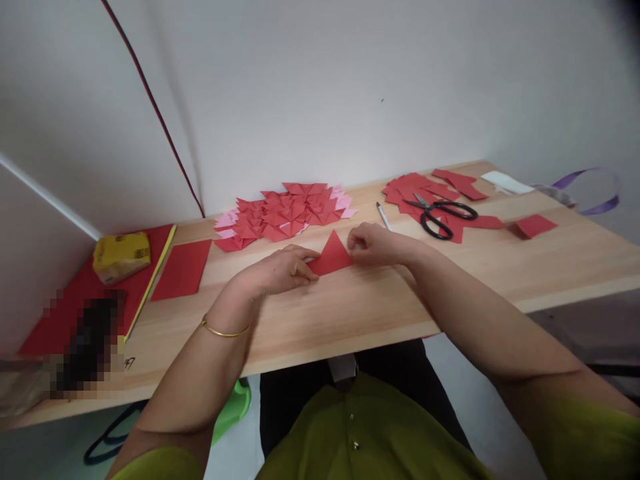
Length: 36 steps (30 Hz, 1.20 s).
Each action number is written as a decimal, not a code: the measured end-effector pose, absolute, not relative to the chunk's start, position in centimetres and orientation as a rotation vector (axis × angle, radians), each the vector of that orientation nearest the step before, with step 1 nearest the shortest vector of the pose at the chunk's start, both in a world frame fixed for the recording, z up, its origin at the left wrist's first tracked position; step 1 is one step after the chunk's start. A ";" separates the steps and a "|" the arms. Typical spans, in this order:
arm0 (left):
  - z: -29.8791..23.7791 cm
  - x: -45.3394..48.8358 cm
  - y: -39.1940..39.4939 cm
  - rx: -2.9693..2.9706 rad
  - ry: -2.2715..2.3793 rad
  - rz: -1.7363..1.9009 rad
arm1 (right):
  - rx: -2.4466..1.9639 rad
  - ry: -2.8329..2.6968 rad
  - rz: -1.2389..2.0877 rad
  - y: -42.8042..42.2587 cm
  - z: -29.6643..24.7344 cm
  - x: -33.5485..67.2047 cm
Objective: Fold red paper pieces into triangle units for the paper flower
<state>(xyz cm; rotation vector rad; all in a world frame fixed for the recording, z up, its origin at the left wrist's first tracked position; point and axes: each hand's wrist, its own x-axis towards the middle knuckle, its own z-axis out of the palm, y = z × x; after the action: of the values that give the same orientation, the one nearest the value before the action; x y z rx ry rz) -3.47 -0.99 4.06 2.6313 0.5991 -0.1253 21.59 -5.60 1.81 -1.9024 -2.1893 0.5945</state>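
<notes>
A red paper triangle (332, 255) lies on the wooden table (380, 300) between my two hands. My left hand (280, 270), with a gold bangle on the wrist, pinches the triangle's left corner with its fingers closed. The fingers of my right hand (373, 243) are curled and pressed on the triangle's right corner. Just behind the hands sits a pile of folded red and pink paper pieces (285, 213).
Black scissors (443, 213) rest on loose red sheets (415, 190) at the right, with a pen (383, 215) beside them. A red rectangle (182, 268), a yellow packet (121, 255) on red paper and a ruler lie left. A purple ribbon (590, 190) curls at the far right.
</notes>
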 end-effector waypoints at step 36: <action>0.8 0.4 -1.5 2.582 0.952 0.313 | -2.514 -1.550 0.009 -7.5 -0.2 34.7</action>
<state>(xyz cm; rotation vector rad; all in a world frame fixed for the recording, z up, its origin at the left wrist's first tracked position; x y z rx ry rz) 0.39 -1.46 0.77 2.5819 0.9522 0.3131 34.66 -7.53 -0.23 -2.5138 -1.5496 0.0086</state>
